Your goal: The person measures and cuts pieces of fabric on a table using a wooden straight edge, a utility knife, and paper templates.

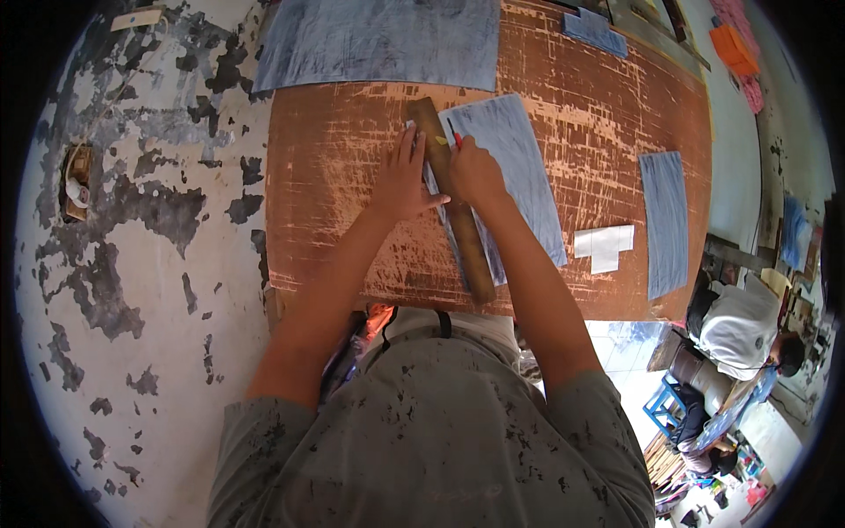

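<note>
Our left hand point(400, 180) lies flat, fingers spread, pressing the long wooden straightedge point(453, 207) onto the blue-grey sheet point(519, 167) in the middle of the worn brown tabletop point(334, 176). Just right of it, our right hand point(475, 172) has its fingers closed around a small red-and-yellow cutter point(451, 138) at the straightedge's far end. Farther right lies a narrow blue strip point(664, 220).

This looks like a small craft workshop. A big, badly scuffed brown worktable point(352, 194) stands against a wall of peeling paint point(132, 264), with cut blue-grey sheets point(664, 220) laid out across it and a long wooden straightedge point(453, 207) on top. Off to the right, another person point(739, 330) sits working on the tiled floor point(620, 343) among scattered materials.
</note>
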Motion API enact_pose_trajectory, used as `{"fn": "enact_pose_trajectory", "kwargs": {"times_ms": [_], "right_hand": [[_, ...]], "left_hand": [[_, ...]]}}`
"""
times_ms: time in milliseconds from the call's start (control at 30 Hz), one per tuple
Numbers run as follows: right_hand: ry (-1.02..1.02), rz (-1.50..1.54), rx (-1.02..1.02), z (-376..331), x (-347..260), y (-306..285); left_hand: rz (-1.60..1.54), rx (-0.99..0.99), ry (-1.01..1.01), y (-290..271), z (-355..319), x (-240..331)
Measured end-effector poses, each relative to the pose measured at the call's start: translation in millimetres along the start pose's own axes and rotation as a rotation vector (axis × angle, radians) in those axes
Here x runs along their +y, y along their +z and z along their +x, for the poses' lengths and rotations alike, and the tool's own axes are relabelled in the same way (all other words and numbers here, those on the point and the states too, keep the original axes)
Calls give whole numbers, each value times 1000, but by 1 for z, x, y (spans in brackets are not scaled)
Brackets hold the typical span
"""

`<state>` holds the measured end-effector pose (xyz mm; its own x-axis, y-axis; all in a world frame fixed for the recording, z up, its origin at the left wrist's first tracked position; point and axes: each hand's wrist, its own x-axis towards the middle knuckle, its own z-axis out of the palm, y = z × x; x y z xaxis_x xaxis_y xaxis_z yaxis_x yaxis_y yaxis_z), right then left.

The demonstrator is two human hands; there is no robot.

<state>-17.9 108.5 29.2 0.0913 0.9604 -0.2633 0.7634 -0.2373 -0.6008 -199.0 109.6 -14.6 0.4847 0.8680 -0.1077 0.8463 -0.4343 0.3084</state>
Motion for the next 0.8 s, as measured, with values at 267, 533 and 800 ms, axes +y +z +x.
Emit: {"fn": "enact_pose_trajectory", "kwargs": {"times_ms": [267,533,800], "right_hand": [[-132,-189,-77,52,-8,21],[54,-123,-149,59,-19,18],[211,-120,-273,64,-38,2]], "left_hand": [[24,-95,76,-11,22,-12],[80,-94,49,-12,26,-4],[204,-302,-18,-25,33,9]]}}
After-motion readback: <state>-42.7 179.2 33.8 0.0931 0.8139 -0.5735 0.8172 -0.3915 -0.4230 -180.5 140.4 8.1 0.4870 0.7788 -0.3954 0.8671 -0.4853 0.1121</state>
